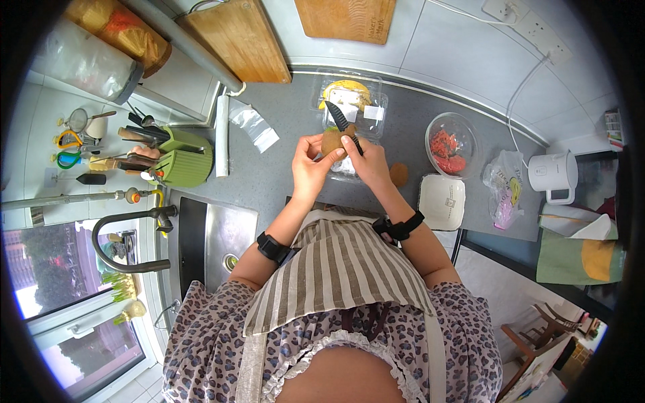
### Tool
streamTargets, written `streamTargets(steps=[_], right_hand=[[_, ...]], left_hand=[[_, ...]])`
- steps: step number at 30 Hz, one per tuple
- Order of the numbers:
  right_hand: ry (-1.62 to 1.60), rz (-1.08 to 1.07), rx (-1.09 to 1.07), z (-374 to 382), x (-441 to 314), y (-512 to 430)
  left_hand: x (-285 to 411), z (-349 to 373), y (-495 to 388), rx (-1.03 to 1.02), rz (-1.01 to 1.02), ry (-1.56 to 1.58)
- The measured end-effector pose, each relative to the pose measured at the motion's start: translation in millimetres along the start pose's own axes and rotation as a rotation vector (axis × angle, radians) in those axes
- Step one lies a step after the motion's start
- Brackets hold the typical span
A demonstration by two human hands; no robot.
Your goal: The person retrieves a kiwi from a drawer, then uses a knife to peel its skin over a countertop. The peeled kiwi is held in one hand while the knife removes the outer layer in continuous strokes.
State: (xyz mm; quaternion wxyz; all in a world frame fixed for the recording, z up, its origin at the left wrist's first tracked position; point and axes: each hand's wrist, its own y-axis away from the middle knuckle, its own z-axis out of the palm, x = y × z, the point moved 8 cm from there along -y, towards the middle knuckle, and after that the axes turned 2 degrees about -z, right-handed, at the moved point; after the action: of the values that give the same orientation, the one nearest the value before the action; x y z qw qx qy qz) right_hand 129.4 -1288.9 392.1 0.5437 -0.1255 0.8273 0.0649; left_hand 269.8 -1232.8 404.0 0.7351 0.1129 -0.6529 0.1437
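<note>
My left hand (310, 160) grips a brown fuzzy kiwifruit (330, 143) from the side, thumb across its front. A spot of green flesh shows at its upper end. In my right hand (366, 157) is a knife with a black blade (336, 116), its tip pointing up and left. The blade passes beside the fruit's top, and my right thumb rests on the fruit. Behind my hands is a clear plastic clamshell box (379, 101), partly hidden, with a yellow banana (347, 90) at it. A second kiwifruit (399, 174) lies right of my right wrist.
On the grey counter (287, 106), a clear bowl (476, 143) holds red food pieces. Beside it are a white dish (441, 202), a plastic bag (504, 184) and a white kettle (553, 174). To the left are a plastic-film roll (222, 136), green utensil holder (186, 161) and sink (232, 226).
</note>
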Motion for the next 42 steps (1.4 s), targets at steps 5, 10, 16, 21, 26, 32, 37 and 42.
streamTargets(steps=[5, 10, 16, 21, 26, 32, 37, 42], right_hand=[[-0.063, 0.057, -0.093, 2, 9, -2], [-0.066, 0.045, -0.174, 6, 10, 0], [-0.120, -0.038, -0.223, 10, -6, 3], [-0.120, -0.007, -0.279, 9, -13, 7], [-0.094, -0.039, -0.266, 10, -12, 6], [-0.109, -0.105, -0.189, 8, -10, 4], [-0.123, -0.090, -0.187, 7, -9, 3], [-0.079, -0.105, -0.194, 5, -13, 2]], left_hand=[[-23, -7, -2, -0.131, -0.289, 0.244], [-43, -9, -1, -0.410, -0.522, 0.536], [-41, 0, 16, -0.640, -0.697, 0.717], [-33, 0, 17, -0.672, -0.674, 0.711], [-31, -2, 12, -0.649, -0.574, 0.641], [-28, 0, 9, -0.595, -0.521, 0.567], [-27, 1, 7, -0.540, -0.501, 0.551], [-25, 0, 2, -0.519, -0.457, 0.499]])
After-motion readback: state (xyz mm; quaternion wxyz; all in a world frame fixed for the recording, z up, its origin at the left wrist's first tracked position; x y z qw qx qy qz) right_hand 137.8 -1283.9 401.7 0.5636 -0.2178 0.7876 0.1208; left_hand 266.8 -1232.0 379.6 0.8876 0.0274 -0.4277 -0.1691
